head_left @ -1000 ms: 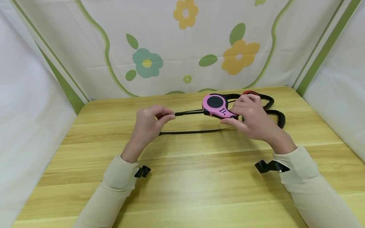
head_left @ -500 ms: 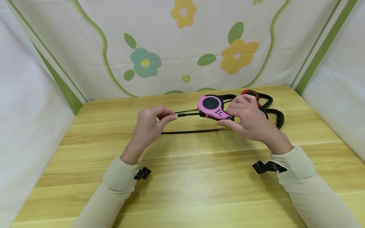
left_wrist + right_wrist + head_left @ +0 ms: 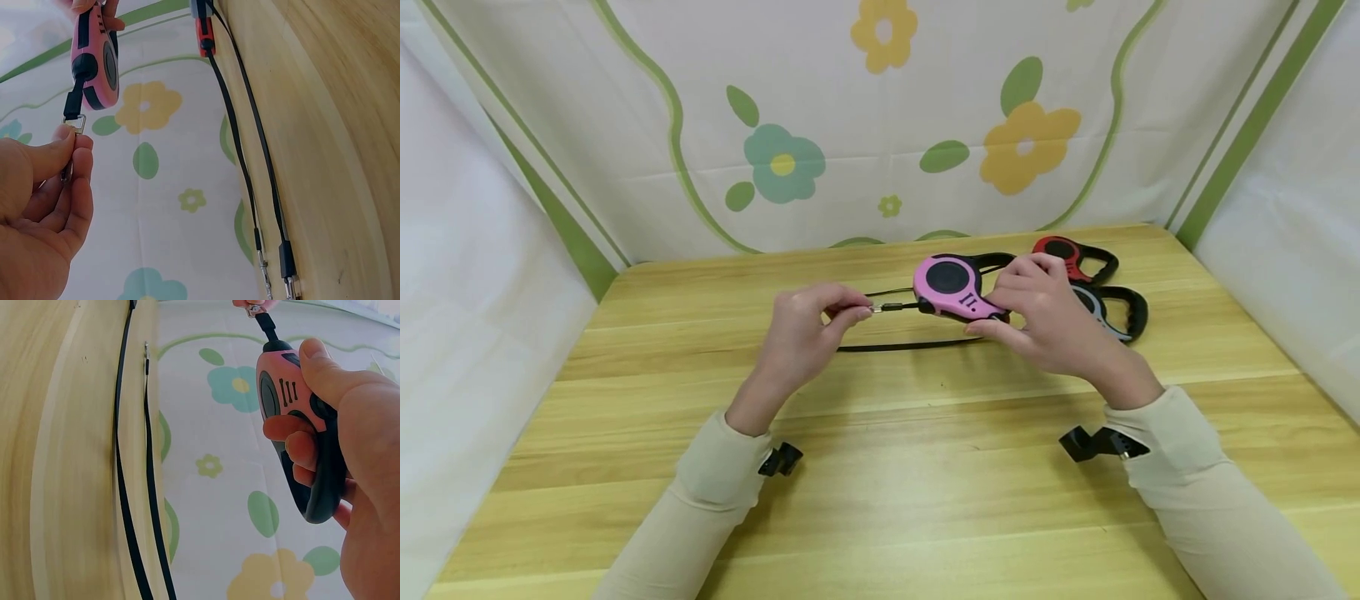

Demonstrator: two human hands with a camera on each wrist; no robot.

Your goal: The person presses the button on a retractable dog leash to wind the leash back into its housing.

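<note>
Right hand (image 3: 1045,321) grips the pink retractable leash (image 3: 957,289) by its black handle, fingers curled through it, thumb up on the housing near the button; unit is held clear of the wooden table (image 3: 880,467), just in front of the floral backdrop (image 3: 880,125). Left hand (image 3: 808,329) pinches the metal clip (image 3: 876,308) at the end of the pink unit's tape between thumb and forefinger, other fingers curled in. Only a short run of black tape (image 3: 901,307) shows between clip and housing, roughly level and taut. Left wrist view confirms: clip ring sits at the fingertips (image 3: 74,147), tape goes straight into the pink housing (image 3: 95,56). Two more leashes lie on the table behind the right hand: a red one (image 3: 1067,254) and a grey one (image 3: 1105,310), both with black handles. Their two black tapes (image 3: 902,345) run leftward flat across the tabletop, lying side by side, ends near the left hand.
</note>
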